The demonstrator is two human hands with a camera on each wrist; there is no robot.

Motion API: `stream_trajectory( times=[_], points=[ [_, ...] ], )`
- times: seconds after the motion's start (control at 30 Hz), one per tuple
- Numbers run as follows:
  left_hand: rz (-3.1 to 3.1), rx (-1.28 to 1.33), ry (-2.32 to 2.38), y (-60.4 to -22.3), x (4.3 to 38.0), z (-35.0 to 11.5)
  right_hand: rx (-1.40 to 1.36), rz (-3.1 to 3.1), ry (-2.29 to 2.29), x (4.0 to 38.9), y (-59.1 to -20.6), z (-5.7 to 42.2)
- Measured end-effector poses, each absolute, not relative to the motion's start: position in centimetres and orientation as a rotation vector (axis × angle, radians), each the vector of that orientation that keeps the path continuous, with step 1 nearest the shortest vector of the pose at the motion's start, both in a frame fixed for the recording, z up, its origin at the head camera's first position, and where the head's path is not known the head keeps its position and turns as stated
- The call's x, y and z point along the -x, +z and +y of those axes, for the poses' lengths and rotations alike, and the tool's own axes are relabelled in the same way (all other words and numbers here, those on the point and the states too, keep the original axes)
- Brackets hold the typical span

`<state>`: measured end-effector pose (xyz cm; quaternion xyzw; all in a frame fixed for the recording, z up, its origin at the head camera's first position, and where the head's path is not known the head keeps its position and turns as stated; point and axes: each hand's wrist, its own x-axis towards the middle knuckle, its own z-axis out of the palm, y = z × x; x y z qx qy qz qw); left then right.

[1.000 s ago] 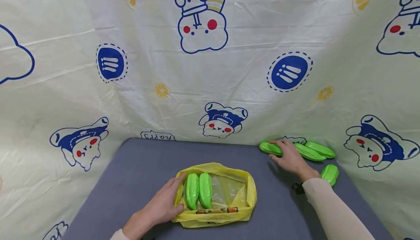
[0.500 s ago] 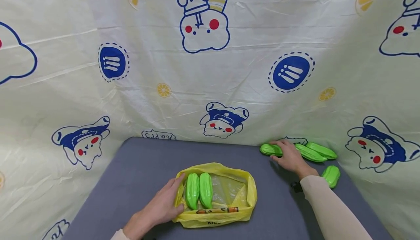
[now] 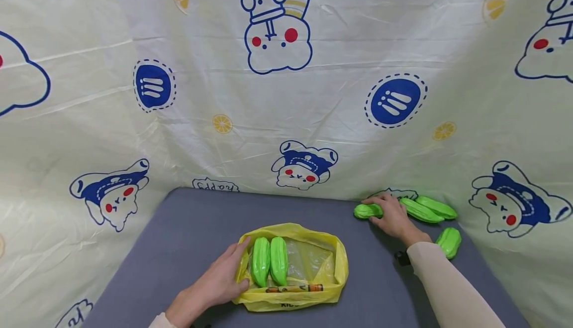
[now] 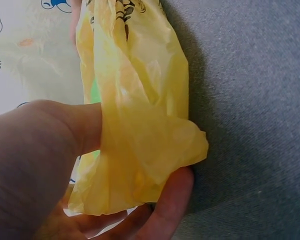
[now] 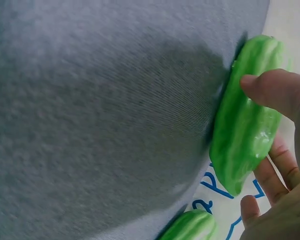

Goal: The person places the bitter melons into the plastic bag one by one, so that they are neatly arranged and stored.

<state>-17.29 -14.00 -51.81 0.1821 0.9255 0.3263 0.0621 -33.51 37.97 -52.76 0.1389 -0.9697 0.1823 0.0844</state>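
Observation:
My left hand (image 3: 219, 275) holds the left rim of a yellow plastic bag (image 3: 342, 268); in the left wrist view the thumb goes inside the bag (image 4: 145, 100) and the fingers lie outside. Two green ridged gourds (image 3: 261, 262) lie side by side in the bag's left half. At the table's far right edge my right hand (image 3: 391, 216) grips another green ridged gourd (image 3: 364, 211). The right wrist view shows the thumb on the near side of this gourd (image 5: 245, 125) and fingers behind it. Its right end is hidden by the hand in the head view.
Two more gourds (image 3: 421, 211) lie just right of my right hand, against the cloth. Another gourd (image 3: 449, 242) sits nearer, by the right table edge. A patterned white cloth (image 3: 250, 99) hangs behind the grey table (image 3: 206, 213).
The gourd at my right hand has shifted slightly toward me, its left end turning nearer. My left hand and the bag stay about where they were.

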Motion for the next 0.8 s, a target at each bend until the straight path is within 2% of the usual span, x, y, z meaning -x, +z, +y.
stream_trajectory(
  times=[0.43, 0.8],
  points=[
    [2.783, -0.609, 0.976, -51.2, 17.6, -13.8, -0.377, -2.873, 0.554, 31.2, -52.3, 37.5],
    [2.805, -0.63, 0.935, -51.4, 17.3, -13.3, -0.377, -2.821, 0.565, 27.4, -51.1, 36.7]
  ],
)
